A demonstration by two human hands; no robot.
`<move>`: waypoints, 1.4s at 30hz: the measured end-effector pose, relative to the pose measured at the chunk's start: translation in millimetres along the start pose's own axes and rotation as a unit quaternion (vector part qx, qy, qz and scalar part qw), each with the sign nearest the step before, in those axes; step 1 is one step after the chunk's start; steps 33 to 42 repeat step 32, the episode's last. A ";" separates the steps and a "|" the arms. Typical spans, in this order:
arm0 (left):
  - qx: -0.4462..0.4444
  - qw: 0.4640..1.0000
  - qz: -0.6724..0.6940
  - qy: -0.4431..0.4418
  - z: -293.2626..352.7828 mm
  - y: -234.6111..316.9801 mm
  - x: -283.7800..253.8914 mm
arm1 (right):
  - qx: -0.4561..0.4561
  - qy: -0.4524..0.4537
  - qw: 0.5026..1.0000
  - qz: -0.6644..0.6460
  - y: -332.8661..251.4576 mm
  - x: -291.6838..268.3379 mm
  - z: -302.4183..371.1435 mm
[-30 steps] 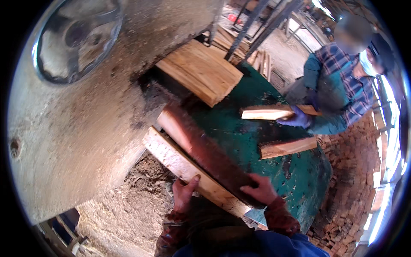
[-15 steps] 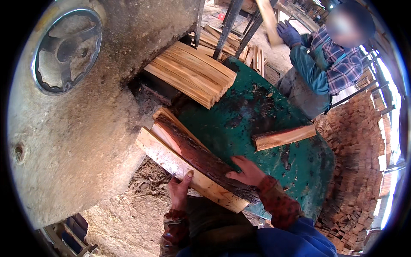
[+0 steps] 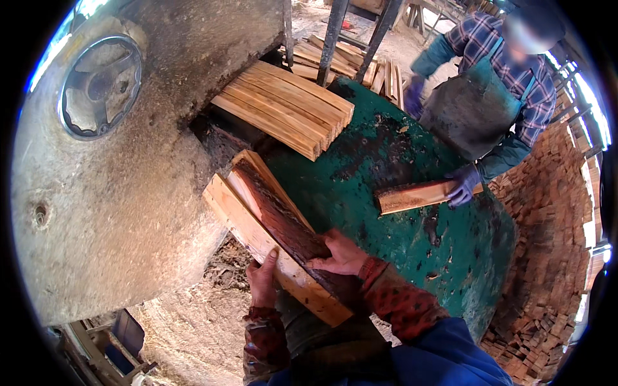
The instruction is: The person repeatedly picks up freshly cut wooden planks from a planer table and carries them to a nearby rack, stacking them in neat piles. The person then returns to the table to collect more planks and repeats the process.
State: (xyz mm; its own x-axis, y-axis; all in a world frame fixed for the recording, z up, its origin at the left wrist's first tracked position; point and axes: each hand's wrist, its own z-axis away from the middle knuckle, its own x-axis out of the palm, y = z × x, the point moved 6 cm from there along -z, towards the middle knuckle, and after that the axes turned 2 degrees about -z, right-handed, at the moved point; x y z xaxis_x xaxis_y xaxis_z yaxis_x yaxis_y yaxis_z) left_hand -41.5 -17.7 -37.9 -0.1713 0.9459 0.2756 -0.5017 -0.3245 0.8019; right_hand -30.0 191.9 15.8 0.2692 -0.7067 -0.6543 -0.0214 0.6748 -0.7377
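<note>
A pale wooden plank (image 3: 248,228) lies slanted across the near edge of the green metal table (image 3: 393,254). My left hand (image 3: 262,280) grips its near side, thumb on top and fingers underneath. Against the plank's far side sits a bark-edged slab (image 3: 267,204) with reddish wood. My right hand (image 3: 342,254) is closed over the lower end of this slab, its fingertips partly hidden. A further cut piece (image 3: 267,177) leans along the slab's far side. Farther left on the table rests a stack of sawn boards (image 3: 283,106).
Across the table a co-worker's gloved hand (image 3: 463,184) holds another bark-edged piece (image 3: 412,197). A large rough machine housing with a handwheel (image 3: 100,88) stands at left. More boards (image 3: 335,58) lie beyond metal posts. Stacked wood (image 3: 537,257) fills the right side.
My right hand has moved left along the bark-edged slab, and the wood has shifted slightly. The co-worker no longer holds up a board and now grasps the piece on the table.
</note>
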 end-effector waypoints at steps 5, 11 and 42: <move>-0.042 0.997 0.056 0.019 1.9 -23.0 -16.6 | 0.046 0.037 0.998 -0.022 -10.1 32.0 25.8; -0.114 0.975 0.097 -0.167 -1.7 -20.6 -24.3 | 0.087 0.105 0.988 -0.068 -27.5 56.9 45.2; -0.192 0.854 -0.032 -0.483 68.0 -44.7 -57.0 | 0.275 0.164 0.895 -0.310 -58.4 169.6 145.6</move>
